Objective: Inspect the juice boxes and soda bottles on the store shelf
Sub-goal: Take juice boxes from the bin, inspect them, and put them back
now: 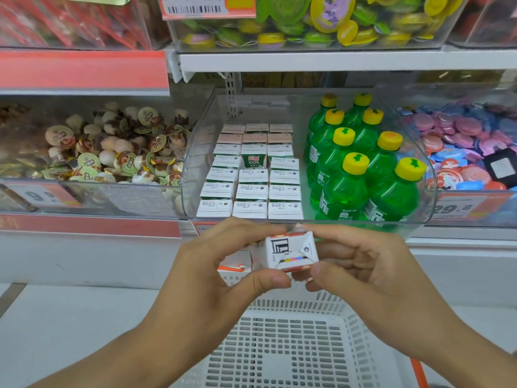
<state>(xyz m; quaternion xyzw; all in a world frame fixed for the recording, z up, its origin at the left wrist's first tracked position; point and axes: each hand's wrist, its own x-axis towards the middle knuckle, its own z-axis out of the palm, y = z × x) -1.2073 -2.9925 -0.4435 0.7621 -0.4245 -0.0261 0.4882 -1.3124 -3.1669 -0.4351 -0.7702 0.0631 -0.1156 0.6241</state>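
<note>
Both hands hold one small white juice box (285, 254) in front of the shelf, its folded end with a colour strip turned toward me. My left hand (223, 270) pinches its left side and my right hand (361, 264) pinches its right side. Behind it a clear plastic bin (195, 152) holds several rows of juice boxes (251, 186) on the left; one gap in the middle row shows a green box front. Several green soda bottles (361, 169) with yellow caps stand upright in the bin's right half.
A white perforated shopping basket (279, 348) sits below my hands. Bins of jelly cups flank the juice bin: brown and white ones (112, 147) on the left, pink and blue ones (461, 141) on the right. Another shelf of snacks (307, 21) runs above.
</note>
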